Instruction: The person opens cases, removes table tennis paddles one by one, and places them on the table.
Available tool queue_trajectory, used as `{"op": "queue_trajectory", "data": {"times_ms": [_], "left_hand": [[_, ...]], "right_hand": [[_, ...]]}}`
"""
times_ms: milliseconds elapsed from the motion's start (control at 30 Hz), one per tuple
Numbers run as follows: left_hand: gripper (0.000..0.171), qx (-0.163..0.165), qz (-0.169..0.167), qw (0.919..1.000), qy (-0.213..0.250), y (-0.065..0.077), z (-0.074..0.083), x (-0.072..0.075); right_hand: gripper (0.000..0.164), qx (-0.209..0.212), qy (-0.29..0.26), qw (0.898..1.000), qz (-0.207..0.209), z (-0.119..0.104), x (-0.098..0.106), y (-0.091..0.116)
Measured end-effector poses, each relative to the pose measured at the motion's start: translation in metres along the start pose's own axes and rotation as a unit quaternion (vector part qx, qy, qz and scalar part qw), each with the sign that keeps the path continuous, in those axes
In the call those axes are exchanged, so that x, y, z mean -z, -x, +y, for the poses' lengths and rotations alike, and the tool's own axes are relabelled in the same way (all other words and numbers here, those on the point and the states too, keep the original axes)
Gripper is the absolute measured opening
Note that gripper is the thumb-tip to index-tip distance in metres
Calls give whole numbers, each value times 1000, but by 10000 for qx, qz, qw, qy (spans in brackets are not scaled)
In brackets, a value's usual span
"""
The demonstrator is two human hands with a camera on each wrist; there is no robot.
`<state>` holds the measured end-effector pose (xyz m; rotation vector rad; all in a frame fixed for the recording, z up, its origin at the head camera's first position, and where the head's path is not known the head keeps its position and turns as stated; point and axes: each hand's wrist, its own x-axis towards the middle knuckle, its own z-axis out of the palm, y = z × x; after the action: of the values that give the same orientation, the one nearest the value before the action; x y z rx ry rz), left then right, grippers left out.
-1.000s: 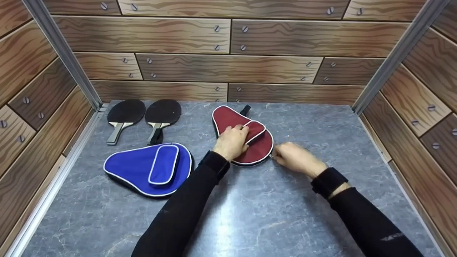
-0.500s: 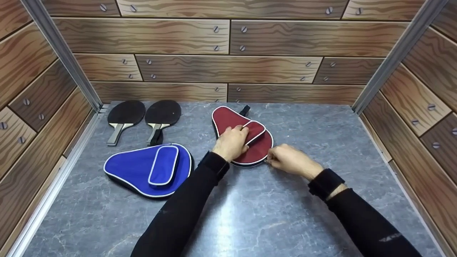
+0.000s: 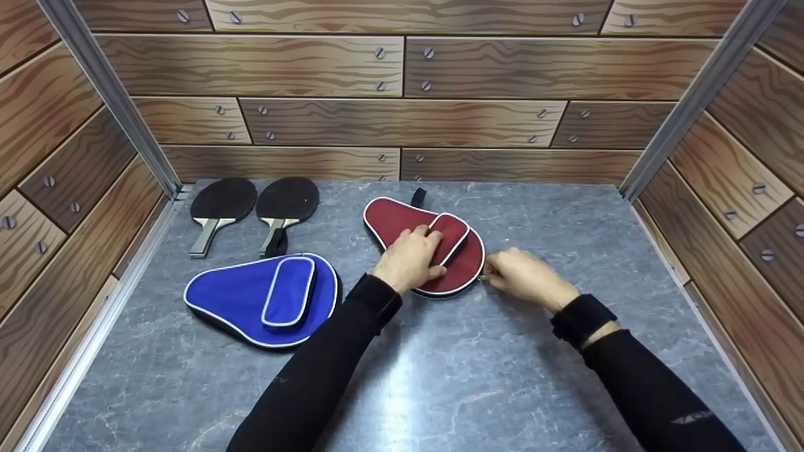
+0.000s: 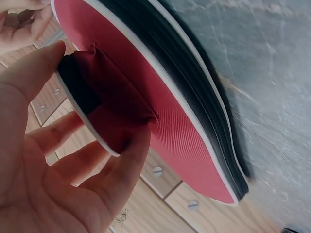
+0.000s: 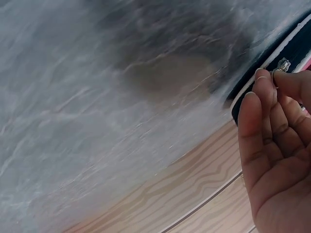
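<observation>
A red table tennis bat case [image 3: 466,267] with white piping lies on the grey table, its round end toward the right hand. The left hand [image 3: 409,258] holds the case's small front pocket [image 4: 114,104]; the left wrist view shows thumb and fingers around the pocket, which gapes a little. At the case's dark zippered side, the right hand [image 3: 526,276] pinches the metal zipper pull [image 5: 282,65] between thumb and index finger. A black strap [image 3: 419,197] sticks out behind the case. What is inside the case is hidden.
A blue bat case [image 3: 239,292] with a pocket lies to the left, close to the left forearm. Behind it lie two black table tennis bats [image 3: 223,198], handles toward the front. Wood-patterned walls [image 3: 483,122] enclose the table at the back and sides.
The right hand moved slightly left along the case's edge, then back right. The red case has turned a little, its narrow end now further left and nearer; the left hand moved with it.
</observation>
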<state>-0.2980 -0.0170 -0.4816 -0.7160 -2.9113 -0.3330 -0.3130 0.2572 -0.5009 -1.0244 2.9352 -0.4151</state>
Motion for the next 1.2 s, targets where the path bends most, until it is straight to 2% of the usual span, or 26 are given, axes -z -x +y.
{"op": "queue_trajectory", "data": {"times_ms": [467, 733, 933, 1067, 1200], "left_hand": [[55, -190, 97, 9993, 315, 10, 13, -1], [53, -362, -162, 9986, 359, 9, 12, 2], [56, -630, -438, 9968, 209, 8, -5, 9], [57, -956, -586, 9934, -224, 6, -24, 13], [63, -1348, -784, 9858, -624, 8, -40, 17]], "right_hand": [[7, -307, 145, 9992, 230, 25, 5, 0], [8, -654, 314, 9969, 292, 40, 10, -5], [8, -913, 328, 9949, 275, 51, 15, -11], [12, -982, 397, 9939, 311, 57, 17, -17], [13, -1018, 403, 9933, 375, 62, 17, -22]]}}
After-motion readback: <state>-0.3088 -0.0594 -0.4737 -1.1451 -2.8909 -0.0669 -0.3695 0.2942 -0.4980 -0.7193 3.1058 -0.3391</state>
